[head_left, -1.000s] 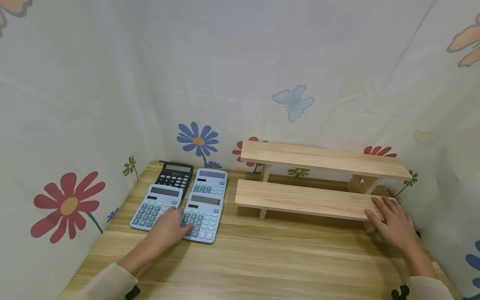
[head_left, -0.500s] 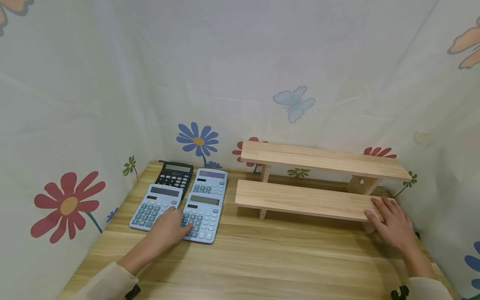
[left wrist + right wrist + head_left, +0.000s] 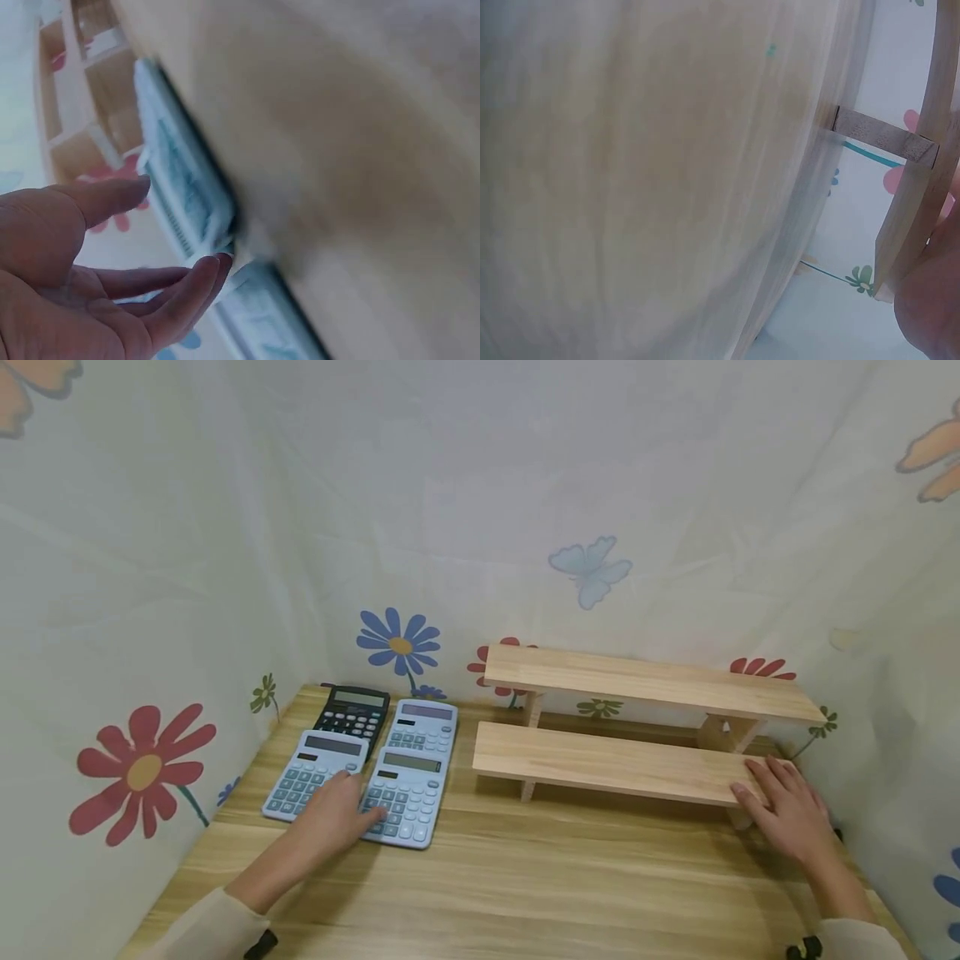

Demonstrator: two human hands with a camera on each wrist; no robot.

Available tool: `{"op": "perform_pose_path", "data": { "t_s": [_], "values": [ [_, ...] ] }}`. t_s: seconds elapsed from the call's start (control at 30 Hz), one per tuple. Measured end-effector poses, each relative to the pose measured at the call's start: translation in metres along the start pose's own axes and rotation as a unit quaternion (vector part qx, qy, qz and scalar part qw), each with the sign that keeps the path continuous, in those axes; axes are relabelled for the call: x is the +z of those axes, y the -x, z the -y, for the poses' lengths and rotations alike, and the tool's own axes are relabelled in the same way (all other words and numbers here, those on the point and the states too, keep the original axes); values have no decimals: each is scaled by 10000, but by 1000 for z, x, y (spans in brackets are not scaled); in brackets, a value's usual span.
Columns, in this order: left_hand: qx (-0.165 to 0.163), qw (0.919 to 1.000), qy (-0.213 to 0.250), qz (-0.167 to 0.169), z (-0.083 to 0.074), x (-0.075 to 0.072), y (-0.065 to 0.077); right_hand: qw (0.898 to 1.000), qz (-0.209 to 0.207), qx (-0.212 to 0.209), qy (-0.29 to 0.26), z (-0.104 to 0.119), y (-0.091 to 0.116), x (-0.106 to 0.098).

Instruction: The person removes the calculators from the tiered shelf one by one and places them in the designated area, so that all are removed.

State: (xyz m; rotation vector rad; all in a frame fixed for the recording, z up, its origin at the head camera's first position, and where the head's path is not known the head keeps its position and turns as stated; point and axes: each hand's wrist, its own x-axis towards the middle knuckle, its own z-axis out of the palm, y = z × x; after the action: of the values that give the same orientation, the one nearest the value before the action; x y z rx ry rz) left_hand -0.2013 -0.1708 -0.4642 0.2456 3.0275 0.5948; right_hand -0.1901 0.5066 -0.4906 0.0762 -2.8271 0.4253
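Observation:
My left hand (image 3: 337, 814) lies over the gap between two pale blue calculators, one front left (image 3: 296, 781) and one front right (image 3: 412, 806). Its thumb is over the keys of the front-right one; the fingertips are partly hidden in the head view. In the left wrist view, thumb and fingers are spread apart around the near end of a calculator (image 3: 180, 161). On the right, my right hand (image 3: 787, 810) rests on the end of the lower board of a two-tier wooden shelf (image 3: 600, 758). Only a bit of that hand (image 3: 934, 300) enters the right wrist view.
Behind the front calculators lie a black calculator (image 3: 352, 718) and another pale blue one (image 3: 423, 727), each partly overlapped. Everything stands on a wood-grain table (image 3: 525, 893). A flowered white curtain (image 3: 465, 510) encloses the back and sides, close behind the shelf.

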Motion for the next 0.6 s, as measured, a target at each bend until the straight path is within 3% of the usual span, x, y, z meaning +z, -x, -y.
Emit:
{"op": "perform_pose_path", "data": {
  "t_s": [0.17, 0.4, 0.5, 0.6],
  "values": [
    [287, 9996, 39, -57, -6, -21, 1, 9999, 96, -15, 43, -4, 1, -2],
    [926, 9936, -33, -646, -14, -69, 0, 9999, 2, -140, 91, -10, 2, -12],
    [1193, 9900, -21, -754, -23, -86, 1, 9997, -35, -139, -221, -7, 9, -27],
    [1512, 9842, -94, -921, -36, -100, -1, 9968, 56, -142, -791, 10, 13, -51]
  ]
}}
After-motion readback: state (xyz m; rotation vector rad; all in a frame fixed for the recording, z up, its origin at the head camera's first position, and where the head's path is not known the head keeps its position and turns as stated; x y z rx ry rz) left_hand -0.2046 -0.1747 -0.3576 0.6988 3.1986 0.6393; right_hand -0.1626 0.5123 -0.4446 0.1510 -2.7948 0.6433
